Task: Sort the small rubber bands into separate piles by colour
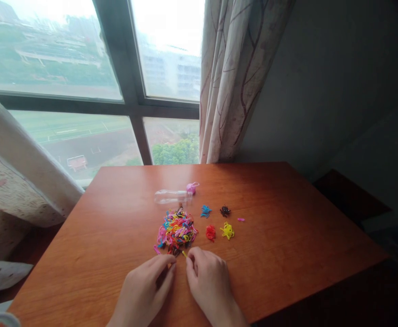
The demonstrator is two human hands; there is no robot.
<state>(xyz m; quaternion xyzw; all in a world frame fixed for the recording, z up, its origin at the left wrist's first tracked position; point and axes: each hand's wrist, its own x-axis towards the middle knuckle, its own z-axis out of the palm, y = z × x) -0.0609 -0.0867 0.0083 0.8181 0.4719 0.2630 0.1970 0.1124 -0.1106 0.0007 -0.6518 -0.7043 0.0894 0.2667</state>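
A mixed heap of small coloured rubber bands (177,230) lies on the wooden table (287,227). Beside it sit small sorted clusters: blue bands (205,211), black bands (225,210), red bands (210,232), yellow bands (227,230), and a single pink band (241,220). My right hand (208,279) pinches a yellow band (184,254) at the heap's near edge. My left hand (147,288) rests curled next to it, fingertips touching the heap's edge; what it holds is not visible.
A clear plastic bottle (171,196) lies on its side behind the heap, its pink cap (191,188) beside the mouth. A window and a patterned curtain (233,77) stand behind the table. Pale fabric (15,181) hangs at the left.
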